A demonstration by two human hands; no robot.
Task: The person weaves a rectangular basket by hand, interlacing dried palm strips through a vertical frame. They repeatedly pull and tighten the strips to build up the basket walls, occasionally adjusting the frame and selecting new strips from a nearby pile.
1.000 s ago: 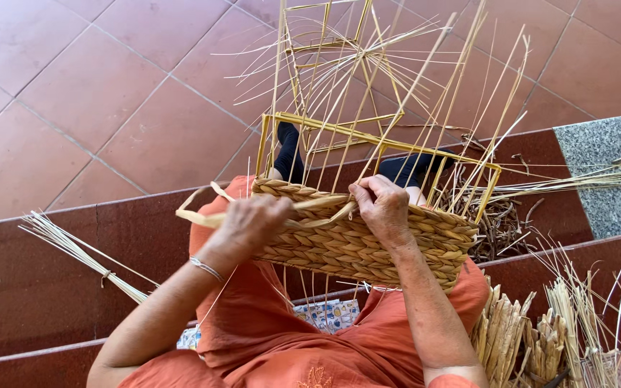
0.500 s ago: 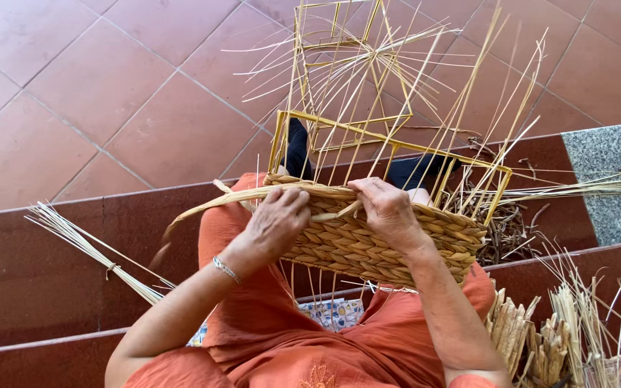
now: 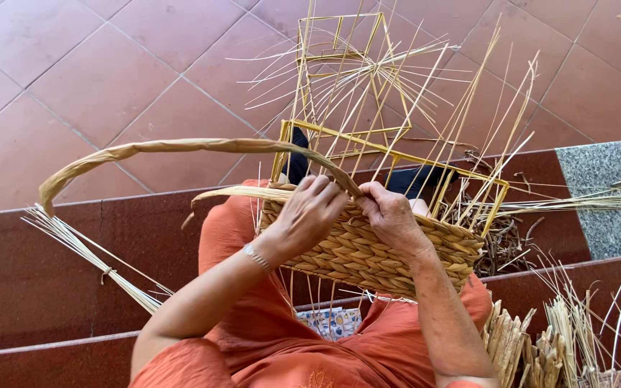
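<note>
A half-woven straw basket (image 3: pixel 368 253) on a yellow wire frame (image 3: pixel 389 147) rests on my lap, thin straw stakes fanning upward from it. My left hand (image 3: pixel 309 214) pinches a long flat dried leaf strand (image 3: pixel 159 149) at the basket's top edge; the strand arcs far out to the left. My right hand (image 3: pixel 391 215) presses on the woven rim right beside it, fingers curled over the weave. A second strand end (image 3: pixel 231 194) sticks out left below the first.
A tied bundle of thin straws (image 3: pixel 88 251) lies on the dark red step at left. More dried leaves and straw bundles (image 3: pixel 562 338) stand at lower right. Plant scraps (image 3: pixel 501 237) lie behind the basket. Red floor tiles (image 3: pixel 109 79) spread beyond.
The long leaf strand has been pulled through and now swings out in a wide arc to the left. My left hand moved in toward the right hand at the rim.
</note>
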